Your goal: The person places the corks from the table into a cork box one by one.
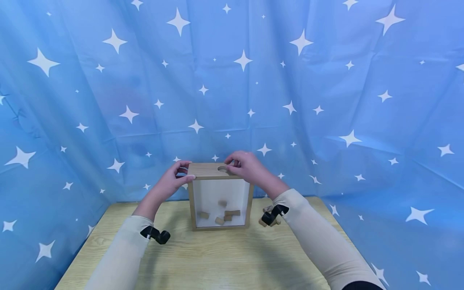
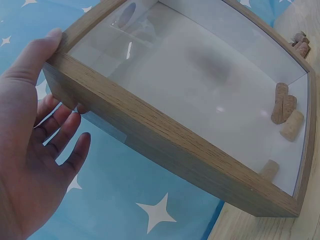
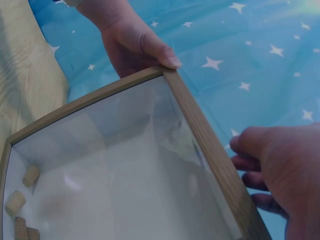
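Note:
A wooden-framed display box (image 1: pixel 220 228) with a clear front stands upright on the table, a round hole (image 1: pixel 222 168) in its top. Several corks (image 1: pixel 232 212) lie at its bottom; one blurred cork (image 1: pixel 222 203) shows above them. My left hand (image 1: pixel 173 177) grips the box's upper left corner, thumb on the front edge; in the left wrist view the other fingers (image 2: pixel 65 132) hang loosely at the side. Over the hole is my right hand (image 1: pixel 246 165), its fingers loosely bent. The right wrist view shows those fingers (image 3: pixel 255 180) beside the top edge, with no cork visible in them.
More corks (image 1: pixel 262 222) lie in a small pile on the table (image 1: pixel 217 257), right of the box and partly hidden by the right wrist's camera mount (image 1: pixel 274 214). A blue curtain (image 1: pixel 217 100) with white stars hangs behind the table and along its sides.

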Motion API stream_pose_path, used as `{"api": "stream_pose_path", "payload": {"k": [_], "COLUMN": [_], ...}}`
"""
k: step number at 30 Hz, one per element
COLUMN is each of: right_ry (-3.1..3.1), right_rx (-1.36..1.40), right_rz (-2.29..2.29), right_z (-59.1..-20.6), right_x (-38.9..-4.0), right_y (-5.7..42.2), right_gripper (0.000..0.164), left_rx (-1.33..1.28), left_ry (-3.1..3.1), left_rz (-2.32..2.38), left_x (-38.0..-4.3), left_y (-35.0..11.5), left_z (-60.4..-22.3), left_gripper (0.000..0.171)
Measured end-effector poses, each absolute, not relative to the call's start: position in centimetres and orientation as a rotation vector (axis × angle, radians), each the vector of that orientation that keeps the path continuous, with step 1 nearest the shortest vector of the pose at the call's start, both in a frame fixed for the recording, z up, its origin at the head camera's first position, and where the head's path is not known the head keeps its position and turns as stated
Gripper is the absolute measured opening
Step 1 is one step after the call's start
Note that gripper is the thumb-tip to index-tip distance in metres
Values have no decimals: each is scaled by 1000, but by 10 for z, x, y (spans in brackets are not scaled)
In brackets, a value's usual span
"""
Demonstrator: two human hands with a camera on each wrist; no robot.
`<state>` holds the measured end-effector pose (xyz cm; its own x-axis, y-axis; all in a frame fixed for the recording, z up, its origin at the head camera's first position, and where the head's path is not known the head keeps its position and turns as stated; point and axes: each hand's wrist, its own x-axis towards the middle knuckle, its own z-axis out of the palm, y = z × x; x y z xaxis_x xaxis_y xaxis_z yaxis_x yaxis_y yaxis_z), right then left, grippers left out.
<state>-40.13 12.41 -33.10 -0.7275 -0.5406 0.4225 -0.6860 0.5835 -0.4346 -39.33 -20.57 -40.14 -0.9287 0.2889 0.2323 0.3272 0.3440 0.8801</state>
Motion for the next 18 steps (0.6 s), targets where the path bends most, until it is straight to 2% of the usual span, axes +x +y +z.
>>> {"api": "stream_pose_path", "payload": {"k": [18], "right_ry": [-2353], "right_rx": [986], "right_rz": [962], "right_z": [-337], "right_x": [-385], "right_y": [163], "right_gripper": [6], "left_rx": [-590], "left_ry": [-2539], "left_rz": [-1676], "left_x": [-393], "left_y": [-205], "left_z": [-401], "left_gripper": [73]}}
